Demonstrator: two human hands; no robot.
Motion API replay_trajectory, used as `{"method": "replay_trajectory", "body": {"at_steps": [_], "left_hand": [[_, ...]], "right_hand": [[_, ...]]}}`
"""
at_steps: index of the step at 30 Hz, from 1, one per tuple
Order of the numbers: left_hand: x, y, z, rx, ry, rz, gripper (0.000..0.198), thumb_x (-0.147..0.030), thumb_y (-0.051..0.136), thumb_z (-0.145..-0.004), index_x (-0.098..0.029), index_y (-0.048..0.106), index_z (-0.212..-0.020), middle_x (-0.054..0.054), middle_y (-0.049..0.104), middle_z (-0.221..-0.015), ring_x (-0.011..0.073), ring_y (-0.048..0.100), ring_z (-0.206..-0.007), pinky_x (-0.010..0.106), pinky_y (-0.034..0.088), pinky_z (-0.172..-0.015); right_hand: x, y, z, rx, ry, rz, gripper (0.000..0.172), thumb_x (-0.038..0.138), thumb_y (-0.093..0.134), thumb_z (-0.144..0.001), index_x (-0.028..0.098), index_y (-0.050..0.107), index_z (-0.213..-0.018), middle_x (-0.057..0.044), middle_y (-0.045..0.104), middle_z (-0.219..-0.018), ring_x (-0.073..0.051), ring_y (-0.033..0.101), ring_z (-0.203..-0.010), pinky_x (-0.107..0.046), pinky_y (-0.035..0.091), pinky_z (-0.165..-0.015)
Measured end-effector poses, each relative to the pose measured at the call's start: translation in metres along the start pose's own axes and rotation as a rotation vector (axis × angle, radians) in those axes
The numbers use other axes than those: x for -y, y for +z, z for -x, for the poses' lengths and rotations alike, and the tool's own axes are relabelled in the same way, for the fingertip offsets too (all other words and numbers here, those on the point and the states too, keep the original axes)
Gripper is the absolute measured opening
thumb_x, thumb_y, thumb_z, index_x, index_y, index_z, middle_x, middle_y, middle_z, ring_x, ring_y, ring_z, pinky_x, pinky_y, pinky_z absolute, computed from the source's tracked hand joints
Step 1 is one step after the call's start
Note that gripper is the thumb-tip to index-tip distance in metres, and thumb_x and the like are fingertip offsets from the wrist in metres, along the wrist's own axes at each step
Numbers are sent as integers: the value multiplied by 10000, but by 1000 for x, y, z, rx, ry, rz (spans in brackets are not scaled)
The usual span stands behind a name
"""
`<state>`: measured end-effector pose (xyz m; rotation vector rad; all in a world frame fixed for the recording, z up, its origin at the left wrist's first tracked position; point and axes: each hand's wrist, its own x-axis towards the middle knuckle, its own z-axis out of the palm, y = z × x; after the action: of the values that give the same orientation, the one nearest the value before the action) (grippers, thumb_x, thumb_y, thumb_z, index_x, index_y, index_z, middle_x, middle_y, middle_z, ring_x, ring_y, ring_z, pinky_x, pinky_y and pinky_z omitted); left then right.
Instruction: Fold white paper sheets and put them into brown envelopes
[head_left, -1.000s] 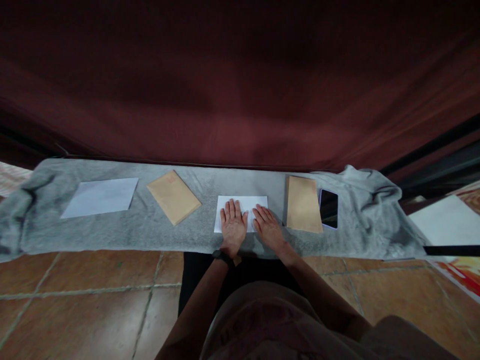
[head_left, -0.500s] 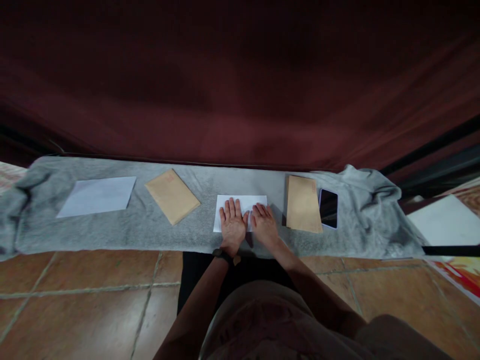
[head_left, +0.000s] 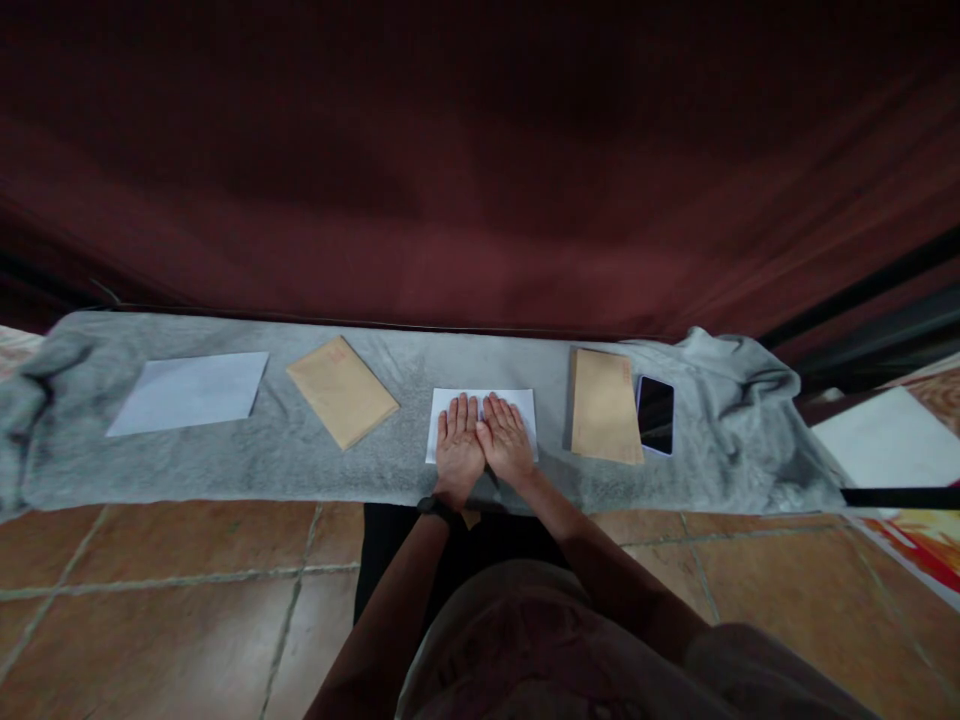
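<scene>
A white sheet of paper (head_left: 528, 402) lies on the grey cloth in front of me, partly covered by both hands. My left hand (head_left: 460, 450) rests flat on its left half, fingers stretched out and pointing away from me. Beside it, my right hand (head_left: 507, 445) lies flat on the right half, its thumb side touching the left hand. Neither hand grips anything. To the right is a stack of brown envelopes (head_left: 606, 405); to the left, more brown envelopes (head_left: 343, 392) lie at an angle.
Grey cloth (head_left: 300, 470) covers a long narrow table. White paper (head_left: 191, 393) lies at the far left. A phone (head_left: 655, 415) sits just right of the envelope stack. Behind the table hangs a dark red curtain (head_left: 450, 260). The cloth is bunched at both ends.
My right hand has slid left and slightly away from me over the paper, now meeting my left hand. My left hand has shifted slightly left.
</scene>
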<state>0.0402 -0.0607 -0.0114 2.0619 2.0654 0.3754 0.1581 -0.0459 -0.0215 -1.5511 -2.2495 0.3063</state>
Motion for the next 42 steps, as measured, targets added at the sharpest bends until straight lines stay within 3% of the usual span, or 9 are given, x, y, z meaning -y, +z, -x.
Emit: {"method": "replay_trajectory", "body": {"at_steps": [5,14,17,20,23,26,31,36,42], "left_hand": [[16,-9,2,-66,-75,-40,607,-323,302,-1058,-108,271,-1625,143,262,-1696,264,171,-1593,497,122,-1297],[49,-23,14,-101,-165,-106,613,-376,298,-1067,-130,277,-1628,135,316,-1677,283,203,-1585,509,172,-1289],[47,-27,17,-145,-185,-105,624,-380,296,-1070,-83,276,-1619,163,269,-1689,293,186,-1588,504,167,-1291],[22,-23,26,-164,-102,-96,630,-362,299,-1075,-28,264,-1608,186,223,-1697,296,158,-1593,485,134,-1301],[-11,-9,39,-52,140,-44,571,-315,306,-1068,-110,341,-1600,120,324,-1674,250,222,-1581,448,172,-1301],[-29,4,49,-19,202,-29,557,-298,307,-1059,-135,380,-1587,105,359,-1656,238,254,-1570,451,202,-1292],[-19,5,50,1,239,-64,586,-236,351,-1019,-95,367,-1587,139,365,-1644,248,269,-1563,462,212,-1289],[-1,4,46,33,328,-81,648,-221,469,-946,-89,391,-1575,164,430,-1602,283,301,-1551,501,253,-1276],[21,1,46,-111,278,-91,569,-243,352,-1032,-77,386,-1575,168,405,-1617,263,332,-1539,477,283,-1265]], "right_hand": [[-17,-10,4,5,-50,84,570,374,381,-1092,97,359,-1590,-166,320,-1665,-272,274,-1564,-528,250,-1269],[-39,-22,15,-6,17,141,625,400,431,-1069,65,351,-1590,-209,328,-1654,-319,325,-1539,-537,277,-1249],[-41,-23,18,-11,24,146,625,398,430,-1066,67,354,-1590,-206,330,-1654,-324,333,-1535,-533,279,-1248],[-40,-23,18,-12,24,148,634,391,440,-1059,58,346,-1591,-210,334,-1653,-325,336,-1532,-533,275,-1249],[-41,-27,18,3,21,131,629,369,440,-1051,82,332,-1601,-204,318,-1662,-334,333,-1533,-568,271,-1243],[-40,-32,16,74,28,134,626,323,450,-1041,75,327,-1603,-212,293,-1669,-341,309,-1543,-586,251,-1248],[-14,-25,9,30,127,115,568,322,362,-1076,31,397,-1563,-220,335,-1650,-315,302,-1551,-518,219,-1279],[15,0,4,6,-16,9,528,340,371,-1084,96,454,-1544,-150,383,-1643,-256,331,-1542,-456,283,-1269],[-5,2,13,-24,-87,62,576,367,379,-1091,88,351,-1594,-164,340,-1657,-262,277,-1564,-506,241,-1278]]}}
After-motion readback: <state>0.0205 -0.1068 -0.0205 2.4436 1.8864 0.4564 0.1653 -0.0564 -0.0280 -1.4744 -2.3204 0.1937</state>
